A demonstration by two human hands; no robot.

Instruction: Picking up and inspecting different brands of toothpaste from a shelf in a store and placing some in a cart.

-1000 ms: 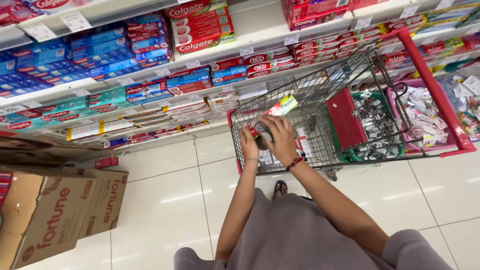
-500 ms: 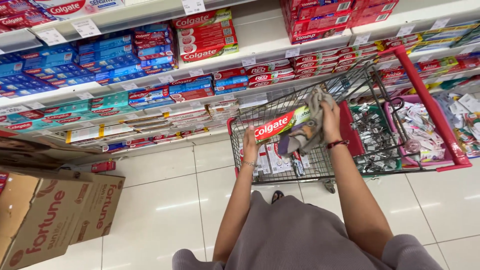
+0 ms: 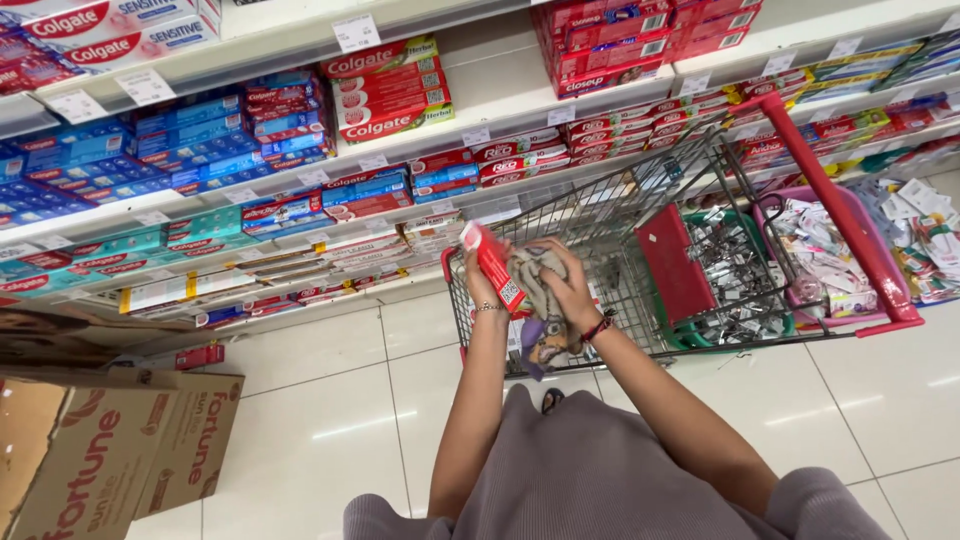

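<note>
The left hand (image 3: 481,283) gripped a red toothpaste box (image 3: 496,266) above the wire cart (image 3: 640,250), while the right hand (image 3: 572,290), at its 3 o'clock, clutched a patterned cloth (image 3: 535,300) against it.

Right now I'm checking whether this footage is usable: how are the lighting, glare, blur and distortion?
Head view: bright, even store light; streaks of glare on the floor tiles; wide-angle lens bends the shelves; the left hand, right hand, red toothpaste box and cloth are slightly motion-softened; the shopping cart is sharp.
</note>
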